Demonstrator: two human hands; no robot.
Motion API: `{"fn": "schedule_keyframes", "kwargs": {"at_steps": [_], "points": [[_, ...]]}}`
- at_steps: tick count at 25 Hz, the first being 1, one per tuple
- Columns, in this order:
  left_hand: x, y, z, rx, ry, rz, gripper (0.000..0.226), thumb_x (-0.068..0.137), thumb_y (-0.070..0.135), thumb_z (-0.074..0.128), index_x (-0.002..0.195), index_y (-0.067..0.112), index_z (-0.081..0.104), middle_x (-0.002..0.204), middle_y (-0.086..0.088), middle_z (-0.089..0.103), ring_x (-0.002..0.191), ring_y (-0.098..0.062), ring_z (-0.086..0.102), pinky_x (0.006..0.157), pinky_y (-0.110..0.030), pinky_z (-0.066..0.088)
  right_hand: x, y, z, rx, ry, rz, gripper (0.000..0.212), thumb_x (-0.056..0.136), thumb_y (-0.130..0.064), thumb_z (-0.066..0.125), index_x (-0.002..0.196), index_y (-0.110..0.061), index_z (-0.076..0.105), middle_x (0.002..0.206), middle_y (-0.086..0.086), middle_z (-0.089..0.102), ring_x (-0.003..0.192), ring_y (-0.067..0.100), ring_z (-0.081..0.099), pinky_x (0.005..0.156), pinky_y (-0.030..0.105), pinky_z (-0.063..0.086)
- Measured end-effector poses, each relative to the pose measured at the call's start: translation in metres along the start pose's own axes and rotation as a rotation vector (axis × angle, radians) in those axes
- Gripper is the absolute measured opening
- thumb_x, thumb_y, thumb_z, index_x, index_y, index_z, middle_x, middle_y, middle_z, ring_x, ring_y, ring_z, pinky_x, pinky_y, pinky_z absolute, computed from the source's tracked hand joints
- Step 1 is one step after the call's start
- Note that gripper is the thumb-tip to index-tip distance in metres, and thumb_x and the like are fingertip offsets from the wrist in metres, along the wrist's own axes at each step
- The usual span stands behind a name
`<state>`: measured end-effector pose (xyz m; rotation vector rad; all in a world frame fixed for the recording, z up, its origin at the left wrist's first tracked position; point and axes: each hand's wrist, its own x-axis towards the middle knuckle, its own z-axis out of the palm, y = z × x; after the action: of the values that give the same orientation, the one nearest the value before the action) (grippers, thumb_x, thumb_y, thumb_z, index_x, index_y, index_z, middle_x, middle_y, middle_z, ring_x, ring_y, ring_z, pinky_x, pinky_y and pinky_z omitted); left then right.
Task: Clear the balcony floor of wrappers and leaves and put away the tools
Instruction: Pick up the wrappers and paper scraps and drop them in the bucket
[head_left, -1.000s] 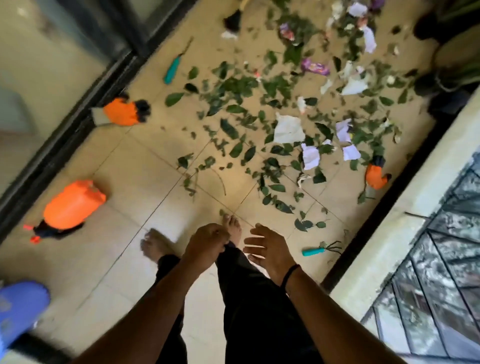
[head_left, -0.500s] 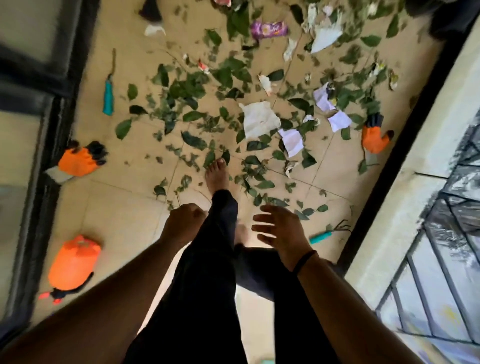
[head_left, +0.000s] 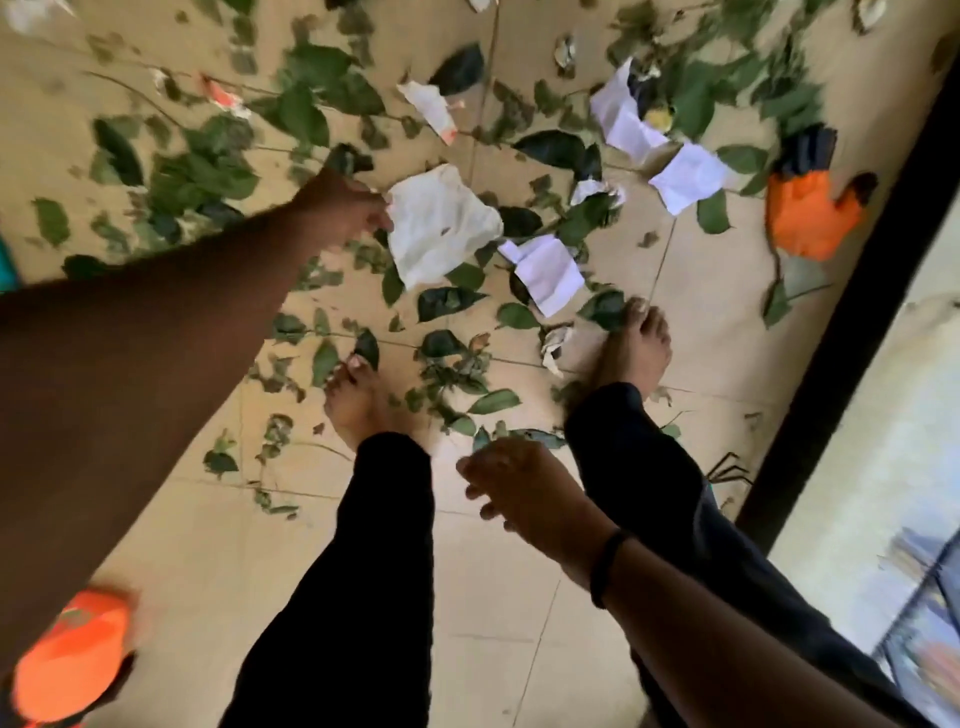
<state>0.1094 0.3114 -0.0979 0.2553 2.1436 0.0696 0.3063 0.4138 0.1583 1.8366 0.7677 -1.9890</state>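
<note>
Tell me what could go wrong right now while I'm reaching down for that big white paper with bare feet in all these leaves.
1. Your bare right foot and left foot stand among loose leaves on smooth tile; they might slip as you lean forward.
2. The black-pronged rake lies beside your right leg, easy to step on.
3. Your left hand only reaches one edge of the white paper, so it could tear or slip free.

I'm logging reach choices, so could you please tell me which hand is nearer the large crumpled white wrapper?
Left. The left hand is at the left edge of the large crumpled white wrapper; the right hand hangs well below it, between the legs.
</note>
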Motion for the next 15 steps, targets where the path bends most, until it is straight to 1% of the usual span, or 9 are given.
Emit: {"fn": "schedule_keyframes", "kwargs": {"at_steps": [2,4,7,8,9,11,12,14,15], "points": [[0.005,-0.008,0.025,-0.122,-0.039,0.051,0.043,0.106,0.022,0.026,0.114,-0.003,0.06,0.1,-0.026,0.067,0.083,-0.041,0.066,0.066,-0.047,0.055,0.02,-0.011,-0.021,0.122,0.095,-0.08,0.019,0.092,-0.029,0.064,0.076,-0.019,0.065,0.077,0.005,0.071,0.067,0.019,0.064,0.058,0.025,0.044],[0.019,-0.017,0.031,-0.025,0.219,0.094,0.032,0.107,0.016,0.032,0.112,0.0,0.059,0.101,-0.025,0.068,0.084,-0.041,0.067,0.066,-0.048,0.055,0.026,-0.023,-0.041,0.166,0.125,-0.1,0.018,0.095,-0.027,0.062,0.081,-0.016,0.067,0.08,0.008,0.073,0.069,0.019,0.066,0.061,0.026,0.047],[-0.009,-0.005,0.049,0.022,0.301,0.195,0.046,0.109,0.026,0.019,0.109,-0.003,0.055,0.097,-0.03,0.069,0.084,-0.046,0.069,0.064,-0.052,0.057,0.025,-0.029,-0.059,0.169,0.112,-0.024,0.025,0.095,-0.03,0.063,0.079,-0.012,0.069,0.084,0.012,0.074,0.067,0.019,0.063,0.065,0.029,0.047],[-0.017,0.02,0.042,-0.017,0.317,0.251,0.045,0.109,0.032,0.018,0.11,0.001,0.051,0.098,-0.026,0.071,0.089,-0.043,0.072,0.064,-0.05,0.057,0.026,-0.031,-0.06,0.191,0.119,-0.008,0.027,0.096,-0.03,0.063,0.081,-0.009,0.07,0.082,0.011,0.073,0.067,0.018,0.062,0.064,0.028,0.047],[-0.02,0.042,0.032,0.127,0.449,0.355,0.042,0.108,0.042,0.022,0.112,0.01,0.048,0.104,-0.014,0.074,0.102,-0.033,0.071,0.069,-0.044,0.058,0.028,-0.036,-0.061,0.219,0.124,-0.009,0.028,0.096,-0.03,0.062,0.085,-0.006,0.07,0.082,0.009,0.072,0.067,0.019,0.062,0.063,0.028,0.047],[-0.008,0.119,0.007,0.036,0.334,0.334,0.058,0.087,0.078,0.031,0.112,0.031,0.052,0.116,0.02,0.068,0.117,-0.002,0.059,0.091,-0.025,0.055,0.026,-0.05,-0.062,0.268,0.11,-0.023,0.028,0.098,-0.03,0.061,0.089,-0.004,0.07,0.082,0.008,0.07,0.068,0.02,0.062,0.062,0.03,0.045],[-0.004,0.149,-0.005,-0.12,0.224,0.2,0.06,0.073,0.083,0.043,0.104,0.034,0.06,0.112,0.018,0.07,0.116,-0.008,0.064,0.095,-0.029,0.055,0.023,-0.057,-0.061,0.294,0.104,-0.029,0.027,0.098,-0.029,0.06,0.09,-0.006,0.07,0.082,0.007,0.069,0.069,0.021,0.062,0.063,0.029,0.045],[-0.028,0.193,-0.024,-0.411,0.019,0.123,0.036,0.067,0.059,0.075,0.081,0.026,0.074,0.088,0.004,0.075,0.089,-0.022,0.075,0.083,-0.039,0.061,0.022,-0.061,-0.058,0.357,0.117,-0.022,0.025,0.098,-0.032,0.061,0.092,-0.009,0.068,0.083,0.006,0.066,0.074,0.022,0.062,0.066,0.031,0.047],[-0.054,0.204,-0.026,-0.511,-0.096,0.099,0.025,0.071,0.041,0.084,0.084,0.02,0.076,0.083,-0.002,0.075,0.078,-0.022,0.074,0.074,-0.036,0.061,0.023,-0.062,-0.059,0.388,0.141,-0.011,0.026,0.097,-0.035,0.062,0.097,-0.01,0.066,0.088,0.005,0.066,0.078,0.023,0.064,0.069,0.033,0.049]]}}
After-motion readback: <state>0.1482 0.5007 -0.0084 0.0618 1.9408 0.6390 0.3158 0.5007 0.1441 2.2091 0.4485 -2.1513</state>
